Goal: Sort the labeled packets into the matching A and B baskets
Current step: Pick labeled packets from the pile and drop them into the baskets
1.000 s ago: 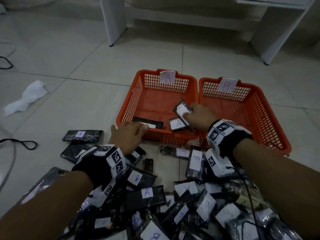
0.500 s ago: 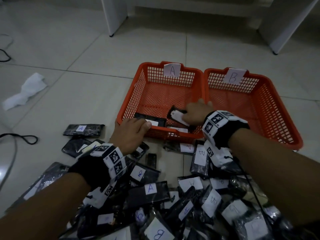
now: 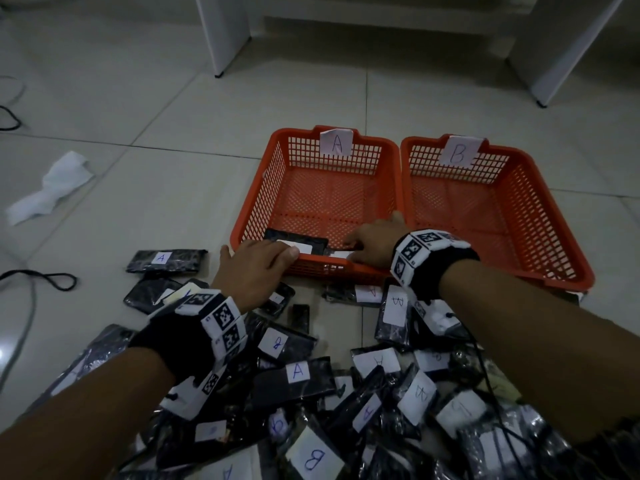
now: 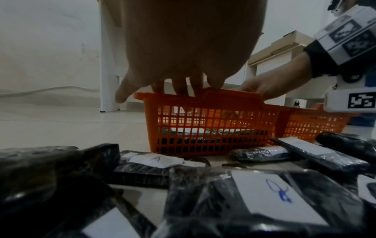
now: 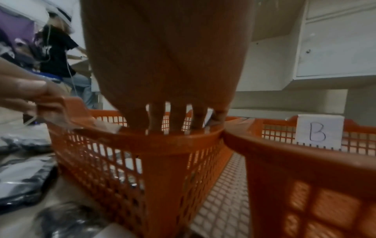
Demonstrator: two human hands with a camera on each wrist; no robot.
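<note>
On a pale tiled floor (image 3: 145,209), grout lines running across it, two orange mesh baskets stand side by side, rims touching; basket A (image 3: 277,174) on the left, basket B (image 3: 540,202) on the right, each with a paper letter tag on its far wall. White furniture legs (image 3: 225,32) and a low white shelf stand beyond; a crumpled white cloth (image 3: 52,188) lies well to the left; a black cord (image 3: 41,278) loops at the left edge. The near floor is heaped with black labelled packets (image 3: 304,375), letters A and B in blue ink; one A packet (image 3: 166,260) lies apart, left of basket A. Left hand (image 3: 256,271) rests on basket A's near rim, fingers laid nearly straight over the edge, holding nothing visible. Right hand (image 3: 372,242) reaches down inside basket A at its near right corner, fingers extended downward and spread in the right wrist view; fingertips at a white-labelled packet (image 3: 337,253) on the basket floor; whether they pinch it I cannot tell. A second packet (image 3: 294,239) lies flat in basket A beside it. Basket B's mesh floor shows bare.
</note>
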